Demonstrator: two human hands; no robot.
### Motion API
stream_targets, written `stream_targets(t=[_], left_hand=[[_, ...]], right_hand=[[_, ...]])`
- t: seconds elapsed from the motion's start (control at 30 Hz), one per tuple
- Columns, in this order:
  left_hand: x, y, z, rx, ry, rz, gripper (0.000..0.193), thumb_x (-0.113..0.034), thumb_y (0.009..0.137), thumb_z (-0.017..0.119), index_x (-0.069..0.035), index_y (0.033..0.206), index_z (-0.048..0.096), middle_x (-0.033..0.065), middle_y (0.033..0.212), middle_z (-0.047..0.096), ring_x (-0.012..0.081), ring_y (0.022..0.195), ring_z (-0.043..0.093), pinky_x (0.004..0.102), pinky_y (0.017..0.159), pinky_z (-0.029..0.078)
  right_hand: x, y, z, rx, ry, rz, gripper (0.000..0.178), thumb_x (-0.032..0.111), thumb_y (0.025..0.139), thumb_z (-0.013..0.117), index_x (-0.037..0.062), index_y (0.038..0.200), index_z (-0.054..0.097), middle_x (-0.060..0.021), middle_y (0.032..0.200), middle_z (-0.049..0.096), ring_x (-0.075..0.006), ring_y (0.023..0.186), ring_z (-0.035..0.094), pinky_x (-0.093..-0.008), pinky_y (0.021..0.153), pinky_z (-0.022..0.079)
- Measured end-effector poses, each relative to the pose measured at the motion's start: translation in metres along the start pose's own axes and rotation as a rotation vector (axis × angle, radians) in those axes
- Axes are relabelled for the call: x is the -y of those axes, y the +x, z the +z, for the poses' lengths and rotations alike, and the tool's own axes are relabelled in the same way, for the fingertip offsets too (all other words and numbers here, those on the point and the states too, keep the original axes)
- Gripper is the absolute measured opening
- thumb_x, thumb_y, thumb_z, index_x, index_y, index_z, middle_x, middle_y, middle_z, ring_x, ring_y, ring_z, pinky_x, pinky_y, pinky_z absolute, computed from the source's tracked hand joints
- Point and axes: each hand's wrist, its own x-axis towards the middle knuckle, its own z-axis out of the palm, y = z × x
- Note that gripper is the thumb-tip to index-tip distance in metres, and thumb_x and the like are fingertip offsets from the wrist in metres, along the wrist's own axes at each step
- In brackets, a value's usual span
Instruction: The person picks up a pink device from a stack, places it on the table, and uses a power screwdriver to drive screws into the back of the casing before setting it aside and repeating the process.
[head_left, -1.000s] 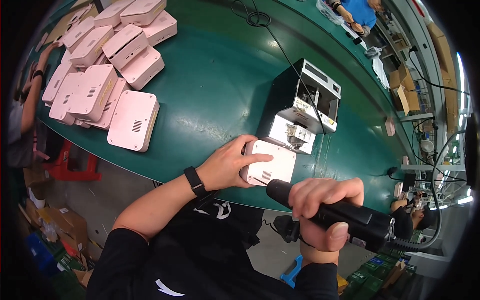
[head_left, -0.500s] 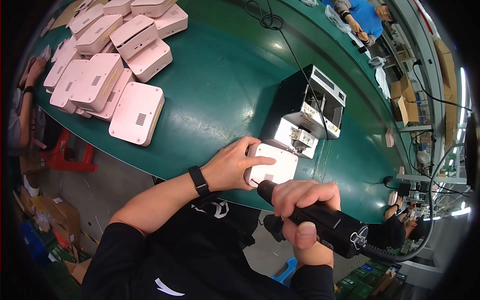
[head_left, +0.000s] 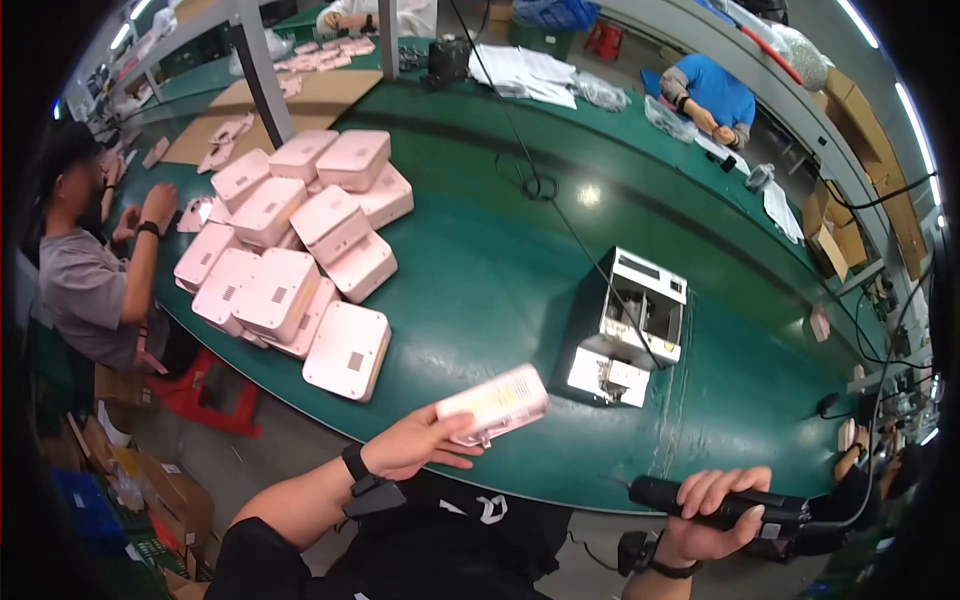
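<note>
My left hand [head_left: 425,440] grips one end of a white plastic box-shaped device [head_left: 505,398], tilted on its side above the front edge of the green table. The thumb lies on the near face, and the fingers reach underneath. My right hand [head_left: 715,515] is wrapped round a black electric screwdriver [head_left: 665,493], well to the right of the device. Its thin bit points left, and a cable leaves its rear end. Behind the two hands stands a black and white screw feeder [head_left: 625,320] with an open top.
Left of the screw feeder, many similar white devices [head_left: 345,350] lie heaped on the green table [head_left: 480,300]. A black cable [head_left: 590,250] hangs across the view. One co-worker [head_left: 90,250] sits at the left, another [head_left: 712,95] across the table. A red stool [head_left: 215,395] stands below the left edge.
The screwdriver has come away from the device and moved right. My left hand has turned the device from flat onto its side. The view has swung up, showing more of the far table.
</note>
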Motion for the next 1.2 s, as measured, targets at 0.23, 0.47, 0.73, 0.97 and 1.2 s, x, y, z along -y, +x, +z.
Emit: stream_targets(t=[0.23, 0.47, 0.73, 0.97, 1.2], left_hand=[[-0.077, 0.095, 0.003, 0.134, -0.332, 0.177, 0.064, -0.053, 0.102, 0.038, -0.013, 0.152, 0.028, 0.0150, 0.146, 0.045, 0.0347, 0.126, 0.053, 0.0480, 0.104, 0.045], [-0.106, 0.044, 0.030, -0.526, 1.208, 1.041, 0.074, -0.039, 0.083, 0.074, -0.005, 0.142, 0.043, 0.0235, 0.145, 0.042, 0.0389, 0.130, 0.047, 0.0433, 0.106, 0.042], [-0.029, -0.034, -0.046, -1.024, 1.882, 0.722, 0.076, -0.026, 0.073, 0.080, -0.007, 0.139, 0.047, 0.0237, 0.147, 0.039, 0.0438, 0.135, 0.039, 0.0513, 0.112, 0.032], [-0.023, -0.015, 0.005, -0.140, 1.909, 0.850, 0.074, -0.020, 0.071, 0.080, -0.013, 0.139, 0.050, 0.0227, 0.149, 0.038, 0.0415, 0.138, 0.037, 0.0538, 0.115, 0.028], [-0.010, 0.031, 0.040, 0.114, 1.613, 0.994, 0.074, -0.020, 0.064, 0.085, -0.022, 0.133, 0.058, 0.0217, 0.147, 0.038, 0.0405, 0.135, 0.041, 0.0490, 0.112, 0.036]], right_hand=[[-0.017, -0.017, -0.023, -0.149, -0.026, 0.118, 0.039, 0.042, 0.094, 0.058, 0.0068, 0.098, 0.040, -0.0049, 0.061, 0.049, -0.0156, 0.043, 0.045, -0.0298, 0.044, 0.043], [-0.013, -0.014, -0.039, -0.123, -0.038, 0.079, 0.036, 0.036, 0.094, 0.060, 0.0063, 0.100, 0.041, -0.0051, 0.062, 0.048, -0.0161, 0.045, 0.047, -0.0301, 0.046, 0.043], [-0.016, -0.008, -0.072, -0.191, -0.188, 0.150, 0.028, 0.036, 0.097, 0.052, 0.0099, 0.102, 0.043, -0.0027, 0.064, 0.045, -0.0139, 0.048, 0.044, -0.0308, 0.052, 0.041], [-0.036, 0.048, -0.016, 0.036, -0.039, 0.052, 0.025, 0.031, 0.096, 0.050, 0.0082, 0.104, 0.044, -0.0042, 0.067, 0.047, -0.0151, 0.051, 0.045, -0.0325, 0.054, 0.042], [-0.058, 0.082, 0.027, 0.102, -0.151, 0.026, 0.021, 0.026, 0.095, 0.050, 0.0054, 0.100, 0.046, -0.0067, 0.066, 0.050, -0.0164, 0.051, 0.046, -0.0333, 0.052, 0.043]])
